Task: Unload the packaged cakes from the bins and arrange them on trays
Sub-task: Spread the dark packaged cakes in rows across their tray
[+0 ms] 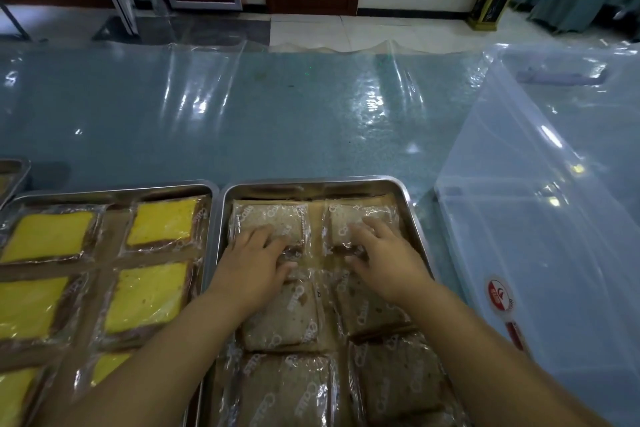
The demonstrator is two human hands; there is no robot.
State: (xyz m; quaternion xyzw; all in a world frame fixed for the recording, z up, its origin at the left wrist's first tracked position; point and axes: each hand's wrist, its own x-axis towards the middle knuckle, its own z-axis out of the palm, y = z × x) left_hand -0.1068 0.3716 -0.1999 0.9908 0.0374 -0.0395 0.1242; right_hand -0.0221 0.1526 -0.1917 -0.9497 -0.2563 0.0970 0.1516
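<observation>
A steel tray [311,185] in front of me holds several brown cakes in clear wrappers, laid in two columns. My left hand [252,260] rests on the far left brown cake [266,215], fingers spread over its near edge. On the far right brown cake [356,215] lies my right hand [384,256], fingers spread in the same way. Neither hand curls round a package. A second steel tray [114,192] to the left holds several yellow wrapped cakes [162,222].
A clear plastic bin [540,184] with a red sticker stands at the right on the blue table under a plastic sheet. The corner of a third tray [17,166] shows at the far left. Beyond the table are a tiled floor and doors.
</observation>
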